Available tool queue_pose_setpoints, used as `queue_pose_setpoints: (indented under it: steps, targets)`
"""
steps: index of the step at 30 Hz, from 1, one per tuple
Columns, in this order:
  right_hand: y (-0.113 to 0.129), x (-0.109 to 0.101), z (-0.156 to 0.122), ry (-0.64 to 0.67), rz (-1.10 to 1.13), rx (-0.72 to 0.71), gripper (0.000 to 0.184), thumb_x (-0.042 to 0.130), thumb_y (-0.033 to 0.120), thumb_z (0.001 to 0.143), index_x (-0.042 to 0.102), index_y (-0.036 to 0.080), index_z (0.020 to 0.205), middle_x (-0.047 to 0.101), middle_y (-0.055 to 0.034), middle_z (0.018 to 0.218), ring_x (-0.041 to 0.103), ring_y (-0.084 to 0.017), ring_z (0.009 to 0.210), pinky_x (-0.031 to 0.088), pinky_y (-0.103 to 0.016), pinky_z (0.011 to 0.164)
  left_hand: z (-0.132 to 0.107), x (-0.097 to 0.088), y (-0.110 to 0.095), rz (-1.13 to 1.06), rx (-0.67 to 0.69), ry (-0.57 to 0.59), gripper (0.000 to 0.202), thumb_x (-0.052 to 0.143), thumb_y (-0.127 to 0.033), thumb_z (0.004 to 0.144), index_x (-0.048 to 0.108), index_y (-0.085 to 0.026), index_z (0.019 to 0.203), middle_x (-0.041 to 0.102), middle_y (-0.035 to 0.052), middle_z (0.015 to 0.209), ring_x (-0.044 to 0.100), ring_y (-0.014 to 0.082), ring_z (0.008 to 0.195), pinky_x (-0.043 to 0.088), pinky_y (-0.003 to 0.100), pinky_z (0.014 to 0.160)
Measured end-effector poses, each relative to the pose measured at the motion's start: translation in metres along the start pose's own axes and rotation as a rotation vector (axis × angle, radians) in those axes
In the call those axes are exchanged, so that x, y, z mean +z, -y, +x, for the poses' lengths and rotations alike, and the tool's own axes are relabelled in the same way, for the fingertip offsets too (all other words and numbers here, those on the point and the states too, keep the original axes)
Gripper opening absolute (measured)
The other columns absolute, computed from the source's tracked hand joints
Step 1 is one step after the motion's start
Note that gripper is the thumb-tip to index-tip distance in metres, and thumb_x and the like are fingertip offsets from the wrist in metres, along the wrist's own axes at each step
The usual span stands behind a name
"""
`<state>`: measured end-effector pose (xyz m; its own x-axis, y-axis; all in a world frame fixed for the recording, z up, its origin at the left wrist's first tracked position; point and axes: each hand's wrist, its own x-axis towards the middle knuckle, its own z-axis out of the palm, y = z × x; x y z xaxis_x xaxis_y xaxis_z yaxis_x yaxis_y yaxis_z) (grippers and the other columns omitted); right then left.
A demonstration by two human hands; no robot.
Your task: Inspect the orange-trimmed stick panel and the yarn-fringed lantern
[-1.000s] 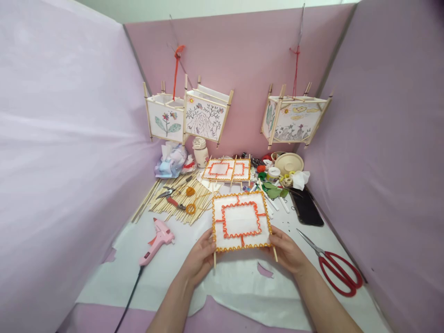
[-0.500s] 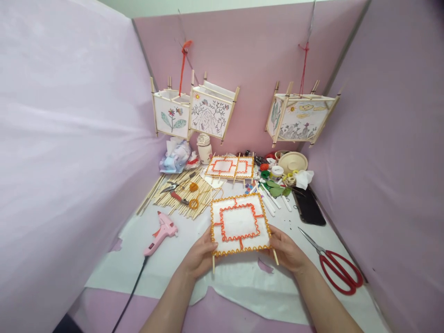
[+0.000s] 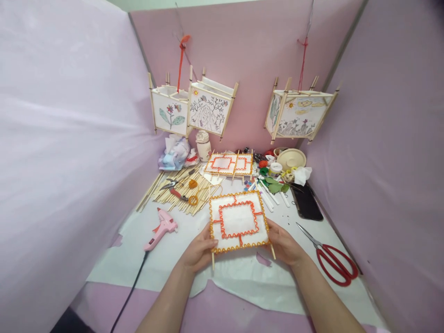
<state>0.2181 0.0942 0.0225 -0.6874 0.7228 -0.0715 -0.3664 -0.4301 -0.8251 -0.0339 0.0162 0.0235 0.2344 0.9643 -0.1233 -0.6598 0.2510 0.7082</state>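
A white panel (image 3: 239,219) on thin wooden sticks is held up between my hands, tilted toward me. Wavy mustard yarn runs along its border, and an orange-red yarn rectangle sits inside, joined to the border by short orange bars. My left hand (image 3: 200,247) is closed on its lower left edge, thumb on the front. My right hand (image 3: 282,243) grips the lower right edge, with its fingers partly hidden behind. Beyond it, similar yarn-trimmed panels (image 3: 222,164) lie at the back of the table.
Left are a pink glue gun (image 3: 161,230), pruning pliers (image 3: 174,188) and wooden sticks (image 3: 199,203). Red-handled scissors (image 3: 333,263) and a black phone (image 3: 306,202) lie right, near white markers (image 3: 266,200). Drawn paper lanterns (image 3: 210,108) hang behind; a bottle (image 3: 203,147) stands below.
The view has shifted slightly, so most things sit a little higher in the picture. Both hands keep their hold on the panel, which has hardly moved.
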Motion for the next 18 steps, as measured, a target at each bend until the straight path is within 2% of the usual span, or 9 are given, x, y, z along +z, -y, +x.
queue_pose_setpoints:
  steps: [8, 14, 18]
  targets:
    - [0.0006, 0.0005, 0.0006, -0.033, 0.012, -0.031, 0.069, 0.075, 0.045, 0.073, 0.053, 0.025, 0.135, 0.060, -0.0131, 0.134, 0.062, -0.032, 0.115, 0.048, -0.045, 0.096, -0.0005, -0.0009, 0.0010, 0.023, -0.032, 0.017, 0.072, 0.073, -0.013, 0.072, 0.048, -0.027, 0.139, 0.057, 0.0112, 0.138, 0.053, 0.0346, 0.128, 0.040, 0.051, 0.109]
    - [-0.0004, -0.0011, 0.0009, -0.117, 0.026, -0.034, 0.075, 0.074, 0.040, 0.074, 0.045, 0.027, 0.142, 0.058, -0.0114, 0.137, 0.062, -0.031, 0.116, 0.050, -0.043, 0.094, -0.0003, -0.0024, 0.0021, 0.053, -0.030, 0.017, 0.075, 0.074, -0.015, 0.071, 0.047, -0.026, 0.141, 0.056, 0.0118, 0.139, 0.051, 0.0352, 0.130, 0.039, 0.050, 0.110]
    - [-0.0005, -0.0028, 0.0031, -0.202, 0.092, -0.052, 0.070, 0.072, 0.035, 0.077, 0.045, 0.029, 0.142, 0.057, -0.0078, 0.140, 0.062, -0.027, 0.117, 0.049, -0.041, 0.096, 0.0000, 0.0020, 0.0009, 0.082, -0.032, 0.030, 0.071, 0.075, -0.018, 0.072, 0.050, -0.024, 0.138, 0.054, 0.0130, 0.142, 0.051, 0.0353, 0.129, 0.042, 0.048, 0.108]
